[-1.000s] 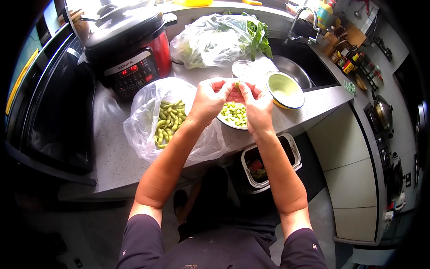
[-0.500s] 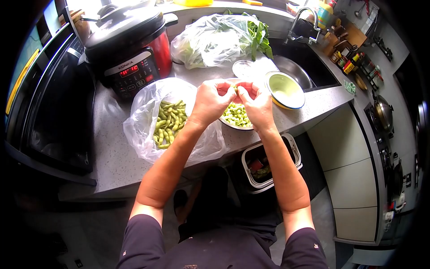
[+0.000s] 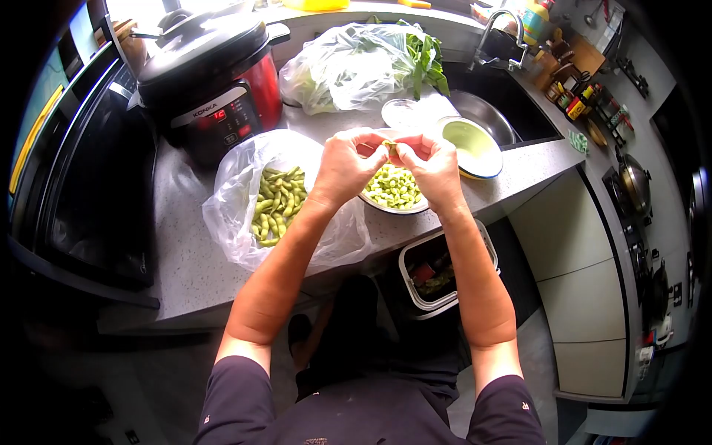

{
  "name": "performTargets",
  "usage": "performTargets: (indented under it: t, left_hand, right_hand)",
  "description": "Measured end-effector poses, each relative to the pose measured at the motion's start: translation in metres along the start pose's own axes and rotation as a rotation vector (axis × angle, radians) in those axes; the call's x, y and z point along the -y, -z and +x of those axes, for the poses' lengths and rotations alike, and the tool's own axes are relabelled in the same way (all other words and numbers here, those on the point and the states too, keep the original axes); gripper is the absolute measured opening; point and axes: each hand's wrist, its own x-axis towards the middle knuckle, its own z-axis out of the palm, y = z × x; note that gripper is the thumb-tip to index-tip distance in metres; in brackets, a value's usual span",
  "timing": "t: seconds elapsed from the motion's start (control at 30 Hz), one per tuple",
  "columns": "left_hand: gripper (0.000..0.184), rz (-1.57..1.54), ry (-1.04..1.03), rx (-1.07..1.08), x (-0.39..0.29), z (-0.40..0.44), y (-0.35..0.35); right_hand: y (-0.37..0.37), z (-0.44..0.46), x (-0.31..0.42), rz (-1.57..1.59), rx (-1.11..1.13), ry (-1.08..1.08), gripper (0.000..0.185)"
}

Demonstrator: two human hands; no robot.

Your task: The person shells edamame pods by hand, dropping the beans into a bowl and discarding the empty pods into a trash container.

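Between my two hands is a green edamame pod (image 3: pixel 391 149), pinched at both ends. My left hand (image 3: pixel 350 165) closes thumb and fingers on its left side, and my right hand (image 3: pixel 433 169) grips its right side. Just below them sits a bowl (image 3: pixel 393 211) filled with shelled green beans (image 3: pixel 393 188). To the left, a clear plastic bag (image 3: pixel 231 194) lies spread open with whole edamame pods (image 3: pixel 279 202) inside. My fingers partly cover the pod and the far side of the bowl.
A red and black electric cooker (image 3: pixel 215 89) stands at the back left, beside a bag of leafy greens (image 3: pixel 356 67). An empty light bowl (image 3: pixel 472 148) is right of my hands, near the sink (image 3: pixel 534 126). Below the counter edge is a bin (image 3: pixel 408 278).
My hands have moved slightly apart, showing more of the pod between the fingertips. The right hand has shifted a little to the right, uncovering more of the shelled beans.
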Motion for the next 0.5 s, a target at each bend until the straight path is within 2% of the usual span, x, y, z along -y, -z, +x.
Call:
performTargets:
  t: [0.23, 0.33, 0.5]
  left_hand:
    - [0.022, -0.229, 0.077, 0.031, 0.003, 0.002, 0.001]
    - [0.023, -0.353, 0.152, -0.029, -0.002, 0.002, 0.001]
    - [0.023, -0.36, 0.16, 0.01, -0.001, 0.002, 0.004]
  right_hand:
    - [-0.001, 0.0, 0.003, 0.238, 0.031, -0.061, 0.019]
    - [-0.004, -0.005, 0.012, 0.048, 0.044, -0.027, 0.023]
    - [-0.002, -0.009, 0.015, -0.15, 0.029, 0.07, 0.02]
